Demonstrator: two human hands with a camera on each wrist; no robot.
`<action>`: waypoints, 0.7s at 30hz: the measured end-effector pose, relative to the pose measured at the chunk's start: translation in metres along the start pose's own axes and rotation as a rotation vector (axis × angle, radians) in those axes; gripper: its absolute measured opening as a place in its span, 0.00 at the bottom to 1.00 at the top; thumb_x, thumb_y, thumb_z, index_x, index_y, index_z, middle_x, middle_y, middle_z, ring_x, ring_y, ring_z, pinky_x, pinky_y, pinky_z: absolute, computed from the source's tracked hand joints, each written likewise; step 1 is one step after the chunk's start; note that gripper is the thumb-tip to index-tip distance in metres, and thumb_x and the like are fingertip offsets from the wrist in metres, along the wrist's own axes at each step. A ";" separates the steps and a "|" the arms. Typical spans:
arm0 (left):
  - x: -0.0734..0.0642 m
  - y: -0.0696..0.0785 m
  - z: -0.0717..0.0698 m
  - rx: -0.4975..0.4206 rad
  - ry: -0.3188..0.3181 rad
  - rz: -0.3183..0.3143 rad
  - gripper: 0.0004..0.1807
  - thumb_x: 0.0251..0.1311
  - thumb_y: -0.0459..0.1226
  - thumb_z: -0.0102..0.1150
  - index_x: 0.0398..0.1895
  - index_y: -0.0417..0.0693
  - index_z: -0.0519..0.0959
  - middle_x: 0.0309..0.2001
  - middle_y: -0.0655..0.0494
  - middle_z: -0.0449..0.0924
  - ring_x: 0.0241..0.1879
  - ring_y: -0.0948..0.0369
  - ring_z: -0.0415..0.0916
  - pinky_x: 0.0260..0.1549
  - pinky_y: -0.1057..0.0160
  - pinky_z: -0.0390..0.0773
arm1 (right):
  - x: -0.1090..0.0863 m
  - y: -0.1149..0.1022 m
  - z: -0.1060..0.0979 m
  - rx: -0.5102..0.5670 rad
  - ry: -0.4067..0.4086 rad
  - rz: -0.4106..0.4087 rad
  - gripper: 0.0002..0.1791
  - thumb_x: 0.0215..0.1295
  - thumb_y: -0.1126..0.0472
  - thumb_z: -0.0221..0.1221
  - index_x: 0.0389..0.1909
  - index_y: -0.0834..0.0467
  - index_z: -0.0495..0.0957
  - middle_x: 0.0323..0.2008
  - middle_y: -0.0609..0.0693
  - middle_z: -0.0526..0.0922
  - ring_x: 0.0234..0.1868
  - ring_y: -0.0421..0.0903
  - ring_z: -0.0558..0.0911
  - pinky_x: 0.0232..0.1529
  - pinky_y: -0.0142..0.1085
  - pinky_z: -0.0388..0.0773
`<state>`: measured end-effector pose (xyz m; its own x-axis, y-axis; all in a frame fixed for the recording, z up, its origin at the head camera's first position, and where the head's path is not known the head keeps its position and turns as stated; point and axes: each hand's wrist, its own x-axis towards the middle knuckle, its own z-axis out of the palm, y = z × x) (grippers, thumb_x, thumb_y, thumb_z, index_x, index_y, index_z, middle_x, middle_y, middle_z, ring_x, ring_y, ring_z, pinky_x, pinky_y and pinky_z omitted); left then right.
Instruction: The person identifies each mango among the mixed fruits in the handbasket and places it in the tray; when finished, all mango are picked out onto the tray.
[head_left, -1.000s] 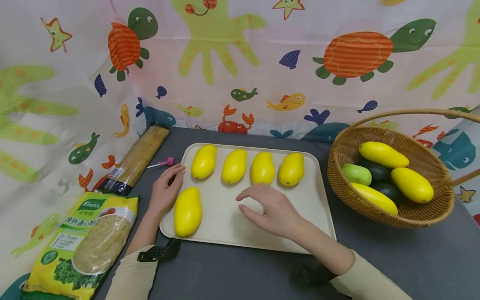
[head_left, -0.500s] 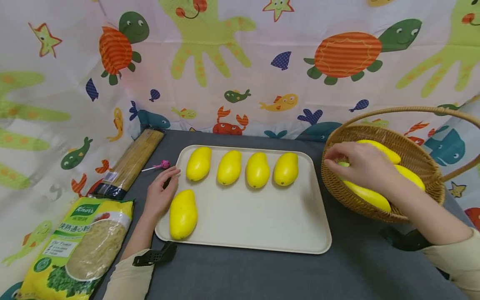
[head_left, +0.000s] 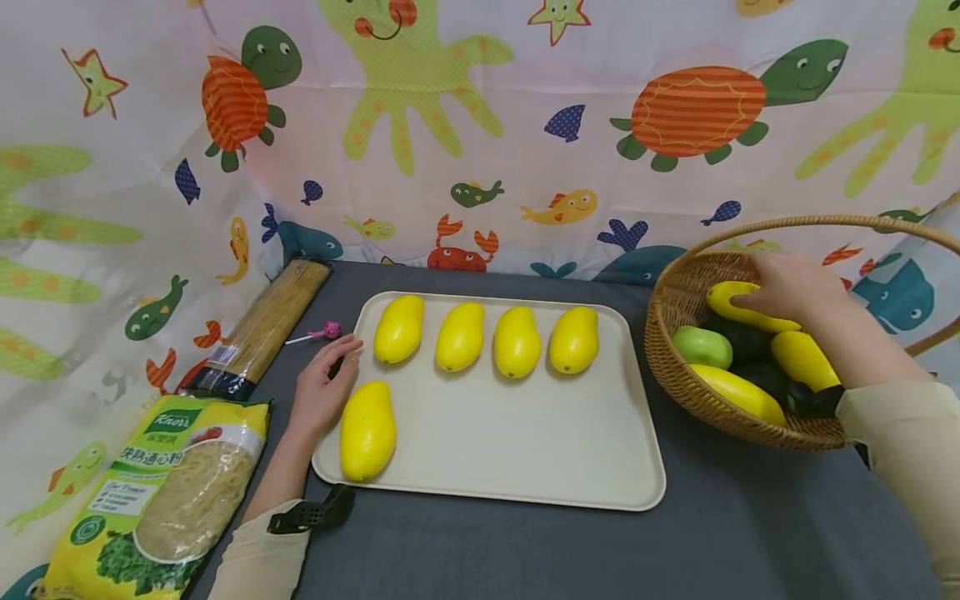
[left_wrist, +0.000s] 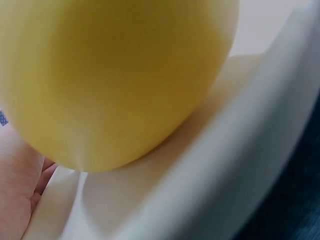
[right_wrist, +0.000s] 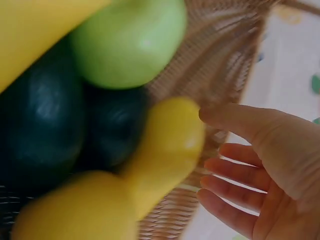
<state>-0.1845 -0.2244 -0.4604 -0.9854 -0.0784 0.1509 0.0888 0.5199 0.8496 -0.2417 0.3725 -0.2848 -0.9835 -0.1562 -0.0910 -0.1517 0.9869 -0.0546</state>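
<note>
Right hand (head_left: 795, 285), outstretched and seemingly empty, hovers by the rear yellow fruit (head_left: 753, 316), lengthwise back-left to front-right

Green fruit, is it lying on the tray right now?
No, the green fruit sits in the wicker basket, to the right of the tray.

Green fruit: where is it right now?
In the head view, the green fruit lies in the left side of the wicker basket, at the scene's right, beside the dark fruits and just behind the front yellow fruit.
</note>
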 end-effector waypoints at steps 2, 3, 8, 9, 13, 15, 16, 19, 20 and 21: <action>0.000 0.000 0.000 0.000 0.000 -0.002 0.21 0.72 0.45 0.50 0.62 0.48 0.76 0.68 0.54 0.67 0.70 0.51 0.59 0.67 0.46 0.59 | 0.005 0.009 0.006 0.012 -0.027 0.025 0.38 0.59 0.46 0.65 0.55 0.74 0.67 0.48 0.74 0.73 0.44 0.68 0.74 0.38 0.61 0.74; 0.000 0.000 -0.001 0.000 -0.001 -0.002 0.21 0.72 0.46 0.50 0.62 0.48 0.76 0.68 0.54 0.67 0.70 0.51 0.59 0.67 0.46 0.58 | 0.007 0.013 0.009 0.014 -0.041 0.035 0.39 0.59 0.44 0.64 0.55 0.74 0.67 0.48 0.75 0.73 0.43 0.68 0.73 0.37 0.61 0.74; 0.000 0.000 -0.001 0.005 -0.003 0.001 0.21 0.72 0.46 0.49 0.62 0.48 0.76 0.68 0.54 0.67 0.70 0.51 0.59 0.67 0.47 0.59 | 0.013 0.028 0.022 -0.005 -0.101 0.054 0.42 0.59 0.40 0.61 0.56 0.74 0.66 0.49 0.75 0.71 0.44 0.68 0.72 0.36 0.60 0.72; 0.000 0.000 -0.001 0.006 -0.004 0.000 0.21 0.72 0.46 0.49 0.62 0.48 0.76 0.68 0.54 0.66 0.70 0.51 0.59 0.67 0.47 0.59 | 0.014 0.030 0.023 -0.014 -0.102 0.050 0.41 0.59 0.40 0.61 0.56 0.74 0.66 0.48 0.75 0.72 0.44 0.68 0.72 0.36 0.60 0.71; 0.000 0.001 0.000 0.005 -0.010 -0.014 0.22 0.72 0.47 0.49 0.63 0.49 0.76 0.69 0.55 0.66 0.70 0.52 0.58 0.67 0.46 0.58 | 0.015 0.032 0.026 -0.033 -0.098 0.038 0.40 0.60 0.41 0.61 0.55 0.72 0.67 0.47 0.73 0.74 0.44 0.67 0.72 0.35 0.60 0.71; 0.000 0.001 0.000 0.007 -0.013 -0.021 0.22 0.72 0.47 0.49 0.63 0.50 0.76 0.69 0.55 0.65 0.70 0.51 0.57 0.67 0.46 0.58 | 0.014 0.032 0.026 -0.036 -0.088 0.028 0.39 0.59 0.41 0.62 0.55 0.72 0.68 0.46 0.72 0.74 0.43 0.66 0.72 0.35 0.60 0.71; 0.000 0.001 0.000 0.007 -0.014 -0.023 0.22 0.72 0.47 0.49 0.63 0.50 0.76 0.69 0.55 0.65 0.70 0.51 0.57 0.67 0.46 0.58 | 0.014 0.032 0.026 -0.034 -0.083 0.025 0.38 0.59 0.42 0.62 0.55 0.71 0.68 0.46 0.72 0.74 0.43 0.66 0.72 0.35 0.59 0.71; 0.000 0.002 -0.001 0.005 -0.012 -0.026 0.21 0.72 0.46 0.49 0.63 0.49 0.76 0.69 0.55 0.65 0.70 0.51 0.57 0.67 0.46 0.58 | 0.010 0.031 0.023 -0.018 -0.067 0.015 0.37 0.60 0.43 0.63 0.55 0.70 0.67 0.46 0.71 0.74 0.42 0.65 0.72 0.34 0.58 0.72; 0.000 0.002 -0.001 0.004 -0.011 -0.023 0.21 0.72 0.46 0.49 0.63 0.49 0.76 0.69 0.55 0.65 0.70 0.51 0.58 0.67 0.46 0.58 | 0.009 0.030 0.021 -0.011 -0.060 0.014 0.37 0.60 0.43 0.63 0.55 0.69 0.67 0.46 0.70 0.74 0.41 0.64 0.73 0.33 0.57 0.72; 0.000 0.002 -0.001 0.003 -0.010 -0.021 0.21 0.72 0.45 0.49 0.63 0.49 0.76 0.69 0.55 0.65 0.70 0.51 0.58 0.67 0.46 0.58 | 0.007 0.029 0.020 -0.002 -0.053 0.011 0.37 0.60 0.42 0.63 0.56 0.68 0.67 0.46 0.70 0.74 0.40 0.63 0.73 0.32 0.55 0.72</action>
<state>-0.1847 -0.2243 -0.4582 -0.9884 -0.0807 0.1284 0.0680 0.5209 0.8509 -0.2508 0.3992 -0.3068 -0.9786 -0.1470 -0.1439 -0.1410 0.9887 -0.0512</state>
